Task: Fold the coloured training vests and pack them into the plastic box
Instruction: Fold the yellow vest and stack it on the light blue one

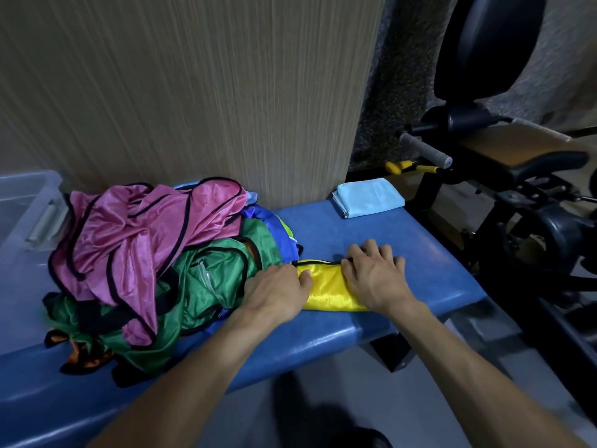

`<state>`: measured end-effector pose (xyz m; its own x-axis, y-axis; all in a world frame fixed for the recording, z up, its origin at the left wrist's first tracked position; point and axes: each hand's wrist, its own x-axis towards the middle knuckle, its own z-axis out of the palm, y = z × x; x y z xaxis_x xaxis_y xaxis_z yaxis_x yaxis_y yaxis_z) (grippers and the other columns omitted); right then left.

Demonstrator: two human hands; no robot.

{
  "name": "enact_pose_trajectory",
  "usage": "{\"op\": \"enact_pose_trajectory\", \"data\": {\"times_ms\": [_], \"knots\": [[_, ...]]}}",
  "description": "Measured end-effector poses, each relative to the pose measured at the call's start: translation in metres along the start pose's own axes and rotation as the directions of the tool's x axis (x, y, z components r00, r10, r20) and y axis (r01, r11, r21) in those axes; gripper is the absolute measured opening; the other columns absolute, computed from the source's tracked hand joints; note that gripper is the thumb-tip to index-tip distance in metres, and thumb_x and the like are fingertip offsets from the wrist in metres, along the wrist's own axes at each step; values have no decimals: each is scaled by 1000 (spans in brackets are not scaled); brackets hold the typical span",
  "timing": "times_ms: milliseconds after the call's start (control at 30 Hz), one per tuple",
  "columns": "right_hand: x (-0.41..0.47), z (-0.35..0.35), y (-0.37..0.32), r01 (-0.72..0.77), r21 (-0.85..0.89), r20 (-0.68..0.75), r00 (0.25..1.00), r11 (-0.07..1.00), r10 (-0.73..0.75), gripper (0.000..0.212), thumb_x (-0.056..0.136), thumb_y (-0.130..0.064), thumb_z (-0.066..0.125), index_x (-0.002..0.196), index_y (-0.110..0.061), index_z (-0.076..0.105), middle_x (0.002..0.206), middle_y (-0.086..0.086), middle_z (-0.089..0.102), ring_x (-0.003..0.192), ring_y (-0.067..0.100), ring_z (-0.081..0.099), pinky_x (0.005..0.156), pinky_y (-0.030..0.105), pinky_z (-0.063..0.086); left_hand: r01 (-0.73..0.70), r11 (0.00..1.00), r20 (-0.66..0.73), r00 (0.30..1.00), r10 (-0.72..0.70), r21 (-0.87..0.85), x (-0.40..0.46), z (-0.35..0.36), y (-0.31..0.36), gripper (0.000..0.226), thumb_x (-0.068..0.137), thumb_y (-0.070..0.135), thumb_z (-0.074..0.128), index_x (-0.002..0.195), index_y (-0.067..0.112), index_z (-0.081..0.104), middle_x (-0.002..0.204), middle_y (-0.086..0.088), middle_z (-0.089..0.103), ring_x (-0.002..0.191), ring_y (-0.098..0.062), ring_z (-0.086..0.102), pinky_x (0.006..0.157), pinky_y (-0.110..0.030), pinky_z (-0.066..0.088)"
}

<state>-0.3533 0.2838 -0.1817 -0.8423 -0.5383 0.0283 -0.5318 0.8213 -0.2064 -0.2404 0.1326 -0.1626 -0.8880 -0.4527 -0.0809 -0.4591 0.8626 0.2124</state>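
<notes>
While both hands pressed on it, the yellow vest (326,287) lay folded into a narrow strip near the front edge of the blue padded counter (371,240). The left hand (277,291) lay palm down on the strip's left end with its fingers fairly straight, touching the green vest (206,282) beside it. The right hand (376,276) lay flat on the right end, fingers spread wide and reaching past the strip's black-trimmed far edge onto the bare padding. Neither hand gripped anything.

Bare padding ran from the strip back to a folded light-blue vest (368,197), which sat at the counter's far edge, well apart from the hands and just beside the wood-grain panel (193,92). To the right of the hands the counter ended in a rounded corner, with black exercise equipment (517,189) close beyond it. The front edge curved down toward the floor (339,399) just below the forearms.

Left of the hands, a loose heap covered most of the counter: a pink vest (129,240) on top, the green one beneath, with blue and orange fabric showing at its edges. The heap reached the front edge.

The plastic box (26,208), clear, stood at the far left behind the heap, against the panel. Its inside appeared blurred, and its contents could not be told.
</notes>
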Motion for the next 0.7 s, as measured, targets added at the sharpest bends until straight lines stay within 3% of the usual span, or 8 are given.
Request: {"op": "enact_pose_trajectory", "data": {"times_ms": [133,200,367,533,700], "knots": [[0,2,2,10,35,-13,1000,999,-9,31,106,-47,32,115,-26,52,118,1,44,107,28,39,94,47,35,-23,996,-87,996,31,90,6,-11,0,47,99,56,40,111,14,57,113,-13,67,105,-37,63,71,-37,37],[0,3,2,13,36,-24,1000,999,-12,31,105,-47,32,115,-26,52,118,1,44,107,27,39,95,47,35,-58,997,-121,991,64,55,10,-17,-2,43,96,56,49,117,19,52,111,-7,67,104,-36,63,70,-37,37],[0,5,3,19,46,-40,999,999,-17,30,105,-48,33,114,-27,53,118,1,44,107,27,39,95,46,34,-143,986,-124,984,131,-90,28,-20,-7,16,98,45,58,96,30,62,96,11,65,99,-23,63,71,-35,46],[-2,8,5,39,96,-101,995,995,-29,30,105,-46,36,110,-24,55,114,1,46,106,26,40,93,46,34,-133,988,-129,984,122,-81,38,-8,-11,18,102,28,53,90,20,64,97,3,66,95,-27,63,78,-44,53],[-2,12,6,38,117,-133,991,992,-23,28,105,-44,38,106,-23,56,110,0,48,104,26,40,92,46,35,-111,914,-121,990,69,-389,50,1,-15,18,101,19,56,87,23,66,84,9,64,87,-17,63,73,-28,43]]}}
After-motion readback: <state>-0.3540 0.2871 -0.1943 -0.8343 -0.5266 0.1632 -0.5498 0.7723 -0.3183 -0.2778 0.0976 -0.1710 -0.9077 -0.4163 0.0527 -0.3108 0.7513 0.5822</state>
